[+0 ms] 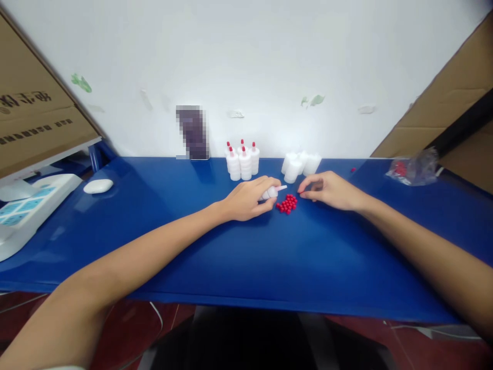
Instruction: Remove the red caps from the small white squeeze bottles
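My left hand (252, 198) is wrapped round a white squeeze bottle (272, 192), tilted so its bare white nozzle points right. Just right of the nozzle my right hand (325, 191) pinches what looks like a small red cap (300, 192) between thumb and forefinger. Between the hands lies a loose pile of red caps (287, 204) on the blue table (246, 257). Behind my left hand stand several white bottles (245, 164) with red caps on their nozzles. More white bottles (295, 168), with no red tips showing, are grouped behind my right hand.
A clear plastic bag (418, 169) with red pieces lies at the back right, a stray red cap (353, 169) left of it. A white oval case (98, 186) and a white device with blue panels (34, 205) are at left. Cardboard boxes (42, 113) flank the table.
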`<state>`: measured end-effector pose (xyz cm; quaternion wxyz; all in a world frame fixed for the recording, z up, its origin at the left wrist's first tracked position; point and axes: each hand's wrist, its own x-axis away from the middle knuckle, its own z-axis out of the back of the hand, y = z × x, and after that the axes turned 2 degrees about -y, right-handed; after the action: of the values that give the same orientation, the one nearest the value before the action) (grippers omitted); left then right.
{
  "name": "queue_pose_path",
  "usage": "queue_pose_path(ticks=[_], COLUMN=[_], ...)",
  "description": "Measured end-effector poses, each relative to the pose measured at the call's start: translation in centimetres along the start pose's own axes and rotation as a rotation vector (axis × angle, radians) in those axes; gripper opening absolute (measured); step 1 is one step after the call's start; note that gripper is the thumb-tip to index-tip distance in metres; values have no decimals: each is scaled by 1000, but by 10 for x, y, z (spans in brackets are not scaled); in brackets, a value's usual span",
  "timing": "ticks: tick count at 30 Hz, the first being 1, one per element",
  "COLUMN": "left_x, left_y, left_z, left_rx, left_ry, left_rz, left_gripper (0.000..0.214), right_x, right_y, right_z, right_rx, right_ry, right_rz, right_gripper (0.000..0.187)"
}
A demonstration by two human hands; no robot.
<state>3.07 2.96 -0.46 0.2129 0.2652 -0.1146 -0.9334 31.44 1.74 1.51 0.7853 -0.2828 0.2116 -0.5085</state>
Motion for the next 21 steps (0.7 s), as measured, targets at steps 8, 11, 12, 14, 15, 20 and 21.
queue_pose_path(ticks=[8,11,12,14,15,20,21], left_x=[0,0,0,0,0,1,0], left_y=[-1,-1,-1,-2,-2,-2,-2], left_z=[-1,-2,-2,-2,-2,-2,-2], left_rx=[-19,-29,-32,-34,-34,-27,-27], left_ry=[3,-8,-10,-12,-11,-6,-6], left_rz=[-3,-2,-3,-3,-2,-1,1], left_gripper=[35,35,36,36,36,35,35], right_x=[1,3,4,5,5,4,4], right_y=[-6,-10,-10,-11,-11,-12,-13], right_z=[-13,-14,-14,-13,-14,-19,-20], right_rx=[168,150,137,112,104,116,120], right_ry=[97,60,45,27,27,50,47], right_rz=[194,184,178,170,171,204,209], right_gripper=[22,28,30,34,34,29,28])
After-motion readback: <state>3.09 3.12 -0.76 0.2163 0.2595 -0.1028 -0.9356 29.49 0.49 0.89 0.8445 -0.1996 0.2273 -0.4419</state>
